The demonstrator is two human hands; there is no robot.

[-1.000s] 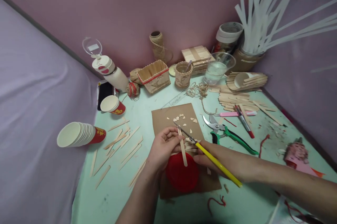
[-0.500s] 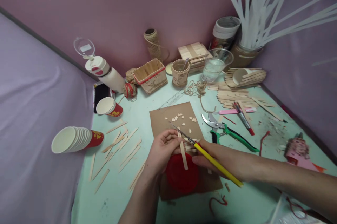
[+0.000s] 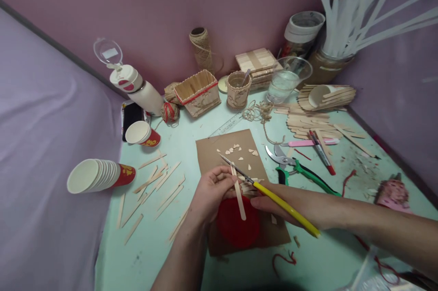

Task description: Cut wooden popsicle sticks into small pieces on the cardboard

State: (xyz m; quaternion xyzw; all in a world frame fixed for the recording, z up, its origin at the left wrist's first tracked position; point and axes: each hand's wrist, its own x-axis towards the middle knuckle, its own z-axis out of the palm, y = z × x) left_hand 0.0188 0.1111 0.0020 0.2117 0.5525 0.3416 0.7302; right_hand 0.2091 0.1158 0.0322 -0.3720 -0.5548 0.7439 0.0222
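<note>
My left hand (image 3: 214, 193) is closed, pinching a wooden craft stick (image 3: 240, 202) that slants over a round red lid-like piece (image 3: 236, 229). My right hand (image 3: 277, 197) grips a yellow-handled craft knife (image 3: 284, 206), its thin metal blade (image 3: 237, 170) lying across the stick's upper end. Both hands are over a brown cardboard sheet (image 3: 222, 140). Small teardrop-shaped wood chips (image 3: 234, 148) are scattered on the cardboard beyond the blade. More pale sticks (image 3: 251, 186) lie between the hands, partly hidden by them.
Green-handled pruning shears (image 3: 297, 168), a red marker (image 3: 323, 154) and a pile of craft sticks (image 3: 306, 124) are to the right. Loose sticks (image 3: 167, 197) and stacked paper cups (image 3: 99, 176) are on the left. A wooden box (image 3: 200, 95) and a clear water cup (image 3: 285, 81) stand behind.
The camera view has shifted slightly, so the back items appear higher. Both hands keep their grip, and the blade stays across the stick with little visible movement.
</note>
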